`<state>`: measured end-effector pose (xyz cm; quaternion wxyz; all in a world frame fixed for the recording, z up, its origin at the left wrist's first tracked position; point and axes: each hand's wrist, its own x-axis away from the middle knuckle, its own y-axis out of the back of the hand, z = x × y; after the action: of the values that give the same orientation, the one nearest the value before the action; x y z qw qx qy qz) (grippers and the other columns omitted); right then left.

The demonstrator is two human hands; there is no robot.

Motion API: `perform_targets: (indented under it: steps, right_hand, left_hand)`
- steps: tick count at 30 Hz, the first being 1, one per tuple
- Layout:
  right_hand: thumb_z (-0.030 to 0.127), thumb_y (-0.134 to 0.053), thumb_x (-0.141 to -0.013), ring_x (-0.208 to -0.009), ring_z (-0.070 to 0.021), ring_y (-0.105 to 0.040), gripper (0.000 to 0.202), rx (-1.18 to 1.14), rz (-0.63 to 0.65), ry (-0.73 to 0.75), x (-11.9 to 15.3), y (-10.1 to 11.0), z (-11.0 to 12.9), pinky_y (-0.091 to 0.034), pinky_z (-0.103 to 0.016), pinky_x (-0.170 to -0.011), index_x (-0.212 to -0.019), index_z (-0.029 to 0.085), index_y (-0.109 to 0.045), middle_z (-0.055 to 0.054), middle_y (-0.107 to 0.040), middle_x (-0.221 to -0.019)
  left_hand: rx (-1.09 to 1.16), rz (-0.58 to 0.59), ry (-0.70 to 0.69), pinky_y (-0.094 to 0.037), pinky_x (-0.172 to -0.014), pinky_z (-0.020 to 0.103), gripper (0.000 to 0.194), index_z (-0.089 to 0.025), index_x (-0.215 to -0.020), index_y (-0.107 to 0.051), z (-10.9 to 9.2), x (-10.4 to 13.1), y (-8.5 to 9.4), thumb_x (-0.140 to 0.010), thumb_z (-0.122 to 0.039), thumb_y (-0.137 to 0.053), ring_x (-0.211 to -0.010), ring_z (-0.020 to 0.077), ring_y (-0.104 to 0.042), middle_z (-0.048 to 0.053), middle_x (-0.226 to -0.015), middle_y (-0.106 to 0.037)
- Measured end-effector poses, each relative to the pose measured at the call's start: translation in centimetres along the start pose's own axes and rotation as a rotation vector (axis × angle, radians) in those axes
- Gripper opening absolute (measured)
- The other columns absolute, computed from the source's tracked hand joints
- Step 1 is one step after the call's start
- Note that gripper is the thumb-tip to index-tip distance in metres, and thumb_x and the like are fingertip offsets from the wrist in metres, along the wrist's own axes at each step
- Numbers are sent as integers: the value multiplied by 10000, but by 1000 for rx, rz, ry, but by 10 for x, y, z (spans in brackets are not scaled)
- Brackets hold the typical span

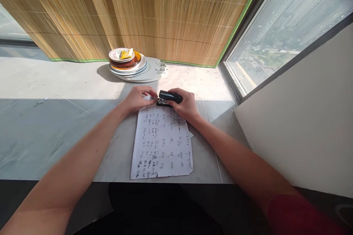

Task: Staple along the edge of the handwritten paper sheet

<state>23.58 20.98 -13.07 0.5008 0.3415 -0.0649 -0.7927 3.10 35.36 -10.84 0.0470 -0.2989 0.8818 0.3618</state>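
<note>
My right hand [186, 104] is wrapped round a black stapler [171, 96], which stands over the top edge of a handwritten sheet of paper [161, 143]. The stapler's top arm is raised off its base, and bare metal shows between the two. At its front end my left hand [139, 98] has thumb and fingertips pinched together, close against the metal part. Whatever lies in that pinch is too small to make out. Dense handwriting covers the sheet, and small tears mark its near edge.
Beyond my hands, a stack of plates [128, 65] with a small yellow packet [126, 54] on top rests on a large white oval tray [157, 68]. A bamboo blind [165, 14] hangs behind. A window [275, 36] and white wall [303, 117] bound the grey counter [68, 132] at right.
</note>
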Motion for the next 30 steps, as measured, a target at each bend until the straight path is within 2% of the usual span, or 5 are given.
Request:
perform_targets:
  steps: [4,10,20,25,30]
  right_hand:
    - [198,-813,-795,-993,-237,-756,271,12,13,-23,0,0,1,-602,-419,-941,-1051,276,-770,-10,-807,-1046]
    - [219,-819,-799,-978,-231,-757,260,6,2,-3,0,0,0,-605,-418,-940,-1048,276,-770,-8,-806,-1023]
    - [245,-839,-783,-988,-239,-767,263,-100,-11,-16,3,5,0,-622,-427,-952,-1044,275,-828,-20,-816,-1036]
    - [309,-818,-821,-1009,-239,-751,271,-116,102,7,6,8,5,-616,-416,-931,-1091,288,-829,-24,-804,-1066]
    - [347,-798,-840,-999,-236,-735,268,-108,148,36,7,9,6,-606,-410,-909,-1102,301,-823,-16,-789,-1050]
  left_hand:
    - [29,43,69,-520,-835,376,202,-248,-909,-801,3,0,1,-819,-429,-801,-933,242,-693,49,-968,-770]
    - [51,39,-7,-538,-834,384,178,-286,-935,-843,3,2,2,-851,-442,-819,-937,247,-696,60,-1015,-775]
    - [84,181,-133,-583,-893,419,174,-301,-948,-836,10,3,28,-907,-468,-810,-954,261,-724,77,-1055,-781]
    - [85,76,-78,-537,-969,444,344,-262,-994,-726,3,4,14,-818,-506,-893,-991,271,-688,66,-1030,-761]
    - [119,98,-87,-503,-990,443,339,-242,-955,-636,-6,5,-1,-875,-509,-829,-1048,273,-654,77,-1127,-730]
